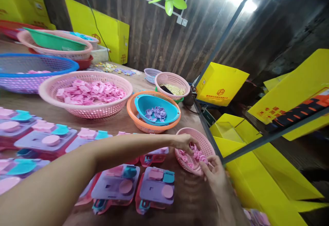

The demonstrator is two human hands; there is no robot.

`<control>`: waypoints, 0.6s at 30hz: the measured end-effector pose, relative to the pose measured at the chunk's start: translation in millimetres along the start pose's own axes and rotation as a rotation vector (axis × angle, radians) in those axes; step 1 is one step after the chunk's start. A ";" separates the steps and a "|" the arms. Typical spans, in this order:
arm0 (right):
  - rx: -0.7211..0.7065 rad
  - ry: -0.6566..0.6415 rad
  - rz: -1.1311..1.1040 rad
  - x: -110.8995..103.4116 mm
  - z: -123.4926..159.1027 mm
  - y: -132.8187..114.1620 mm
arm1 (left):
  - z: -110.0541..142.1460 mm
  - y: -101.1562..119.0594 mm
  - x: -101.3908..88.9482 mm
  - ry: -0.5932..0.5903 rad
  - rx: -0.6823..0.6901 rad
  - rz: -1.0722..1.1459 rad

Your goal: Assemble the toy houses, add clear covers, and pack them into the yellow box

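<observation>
My left hand (185,142) reaches across the table into a small pink basket (205,143) of small pink plastic pieces (197,154), its fingers curled down over them. My right hand (214,174) is at the basket's near rim, fingers bent and touching the pieces; what either hand holds is hidden. Just left of the basket lie purple toy trays (156,186) fitted with pink and teal parts.
A blue bowl of purple rings (156,112) sits in an orange basket. A large pink basket of pink blocks (89,94) stands behind, with more baskets at far left. Rows of purple trays (43,138) cover the left table. Yellow boxes (221,84) crowd the right.
</observation>
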State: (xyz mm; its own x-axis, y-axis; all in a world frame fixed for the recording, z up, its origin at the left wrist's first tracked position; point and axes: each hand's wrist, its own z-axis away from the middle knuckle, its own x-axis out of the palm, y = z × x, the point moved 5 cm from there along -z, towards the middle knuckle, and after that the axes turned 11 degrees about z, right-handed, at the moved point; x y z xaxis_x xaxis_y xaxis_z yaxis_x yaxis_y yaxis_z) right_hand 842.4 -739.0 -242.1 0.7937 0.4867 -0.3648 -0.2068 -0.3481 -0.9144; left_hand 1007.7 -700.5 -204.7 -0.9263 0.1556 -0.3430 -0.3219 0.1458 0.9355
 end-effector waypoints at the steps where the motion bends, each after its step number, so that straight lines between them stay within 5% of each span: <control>1: 0.026 -0.022 -0.067 7.7 5.7 -9.6 | 17.0 7.1 -6.8 -0.027 0.004 0.044; 4: 0.044 -0.115 -0.150 35.7 24.4 -42.9 | 84.4 31.0 -26.5 0.008 0.056 0.099; 7: 0.019 -0.226 -0.192 71.7 44.2 -75.9 | 158.9 48.3 -40.0 0.169 0.072 0.055; 14: 0.052 -0.645 -0.273 186.6 98.3 -136.7 | 333.0 58.7 -43.7 0.608 -0.098 0.065; 18: -0.103 -0.819 -0.120 258.1 142.7 -161.4 | 445.3 55.1 -42.3 0.981 -0.093 0.136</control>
State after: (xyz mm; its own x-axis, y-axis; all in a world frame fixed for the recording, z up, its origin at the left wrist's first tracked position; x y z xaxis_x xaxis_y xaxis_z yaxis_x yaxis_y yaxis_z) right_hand 999.0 -442.9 -213.8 0.1315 0.9400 -0.3149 -0.0628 -0.3092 -0.9489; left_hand 1116.3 -264.0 -176.5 -0.6949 -0.7174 -0.0497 -0.1766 0.1033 0.9788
